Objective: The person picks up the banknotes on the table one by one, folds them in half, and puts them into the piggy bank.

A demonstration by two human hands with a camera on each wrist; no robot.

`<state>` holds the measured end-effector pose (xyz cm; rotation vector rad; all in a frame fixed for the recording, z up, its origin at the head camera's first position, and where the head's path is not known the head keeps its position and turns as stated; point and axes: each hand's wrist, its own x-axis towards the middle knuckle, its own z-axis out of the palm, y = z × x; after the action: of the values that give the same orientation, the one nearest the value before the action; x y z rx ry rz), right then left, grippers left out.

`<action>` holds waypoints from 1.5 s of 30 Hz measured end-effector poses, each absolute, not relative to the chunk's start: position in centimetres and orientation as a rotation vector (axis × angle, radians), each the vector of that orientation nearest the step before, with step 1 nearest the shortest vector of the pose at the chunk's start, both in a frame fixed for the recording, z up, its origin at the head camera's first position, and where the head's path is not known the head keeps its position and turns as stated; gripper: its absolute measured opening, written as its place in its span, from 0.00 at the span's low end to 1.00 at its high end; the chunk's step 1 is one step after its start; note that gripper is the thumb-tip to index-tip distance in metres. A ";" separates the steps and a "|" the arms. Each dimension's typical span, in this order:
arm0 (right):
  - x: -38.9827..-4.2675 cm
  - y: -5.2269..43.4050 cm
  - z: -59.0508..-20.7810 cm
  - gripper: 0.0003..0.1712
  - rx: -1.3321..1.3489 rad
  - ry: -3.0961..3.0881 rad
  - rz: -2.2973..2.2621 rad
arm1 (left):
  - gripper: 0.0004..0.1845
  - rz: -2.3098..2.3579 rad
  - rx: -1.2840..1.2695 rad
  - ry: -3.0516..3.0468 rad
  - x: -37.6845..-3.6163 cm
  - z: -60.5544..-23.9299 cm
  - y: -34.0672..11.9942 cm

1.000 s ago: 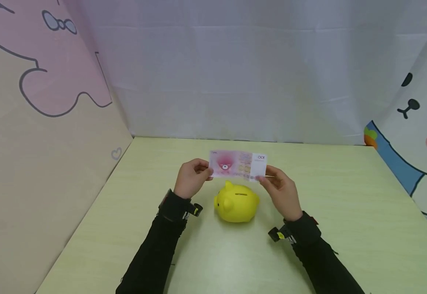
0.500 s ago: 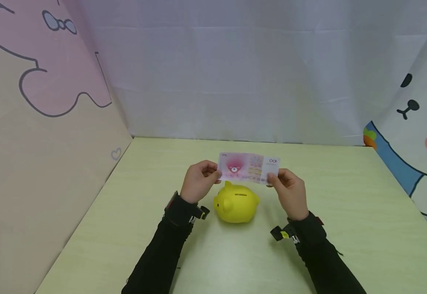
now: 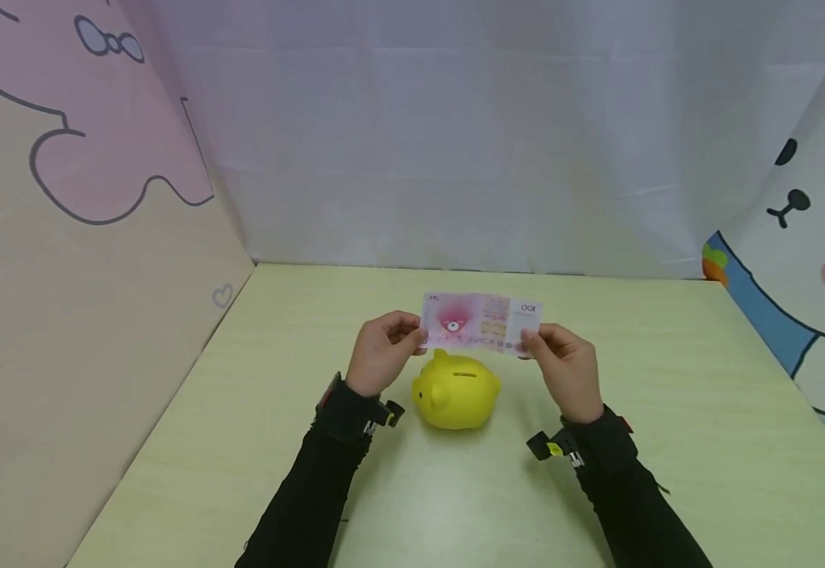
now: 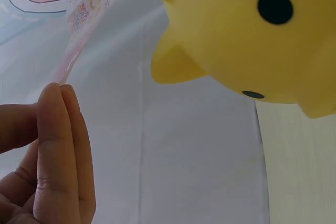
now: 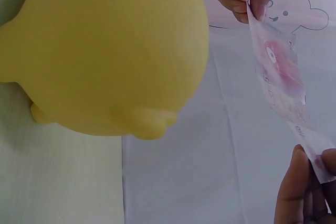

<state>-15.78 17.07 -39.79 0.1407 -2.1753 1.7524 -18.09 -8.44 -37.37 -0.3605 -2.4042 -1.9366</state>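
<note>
A pink banknote (image 3: 479, 322) marked 100 is stretched between both hands, just behind and above a yellow piggy bank (image 3: 457, 398). My left hand (image 3: 382, 355) pinches its left end between thumb and fingers. At the opposite end, my right hand (image 3: 567, 369) pinches the banknote's white part. The piggy bank stands on the table with its snout toward the left, a narrow slot (image 3: 464, 375) along its top. In the right wrist view the banknote (image 5: 283, 77) appears slightly bent along its length, beside the piggy bank (image 5: 115, 51).
The pale wooden table (image 3: 192, 442) reaches back to a white cloth wall (image 3: 419, 158). A side panel with a pink cartoon shape (image 3: 121, 150) borders the left edge, and a panel with a white cartoon animal (image 3: 810, 260) borders the right.
Both hands have shifted right with the banknote, mostly in the first half second. The right hand has since edged slightly further right. The piggy bank has stayed in place.
</note>
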 end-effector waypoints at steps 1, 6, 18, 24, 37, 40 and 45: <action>-15.8 17.1 -39.7 0.13 0.144 -2.175 1.748 | 0.07 -1.938 -0.367 -2.400 -18.1 -37.3 -8.4; -15.8 16.7 -39.4 0.12 0.151 -2.172 1.743 | 0.08 -1.921 -0.400 -2.382 -17.9 -37.2 -8.5; -15.8 15.8 -38.4 0.12 0.178 -2.151 1.707 | 0.08 -1.866 -0.449 -2.329 -16.3 -35.9 -8.4; -15.7 15.3 -37.5 0.11 0.206 -2.138 1.716 | 0.07 -1.848 -0.479 -2.295 -15.6 -35.3 -8.3; -15.0 14.3 -37.0 0.10 0.283 -2.150 1.741 | 0.06 -1.739 -0.571 -2.258 -14.3 -35.0 -7.5; -14.8 14.0 -37.1 0.10 0.288 -2.154 1.745 | 0.07 -1.660 -0.623 -2.238 -14.2 -35.1 -7.3; -14.6 13.5 -37.3 0.10 0.308 -2.171 1.744 | 0.07 -1.606 -0.683 -2.209 -14.2 -35.3 -6.9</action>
<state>-14.64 13.52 -37.26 0.3079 -2.1712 1.7439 -14.16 -6.92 -35.31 -0.6829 -2.2089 -1.6063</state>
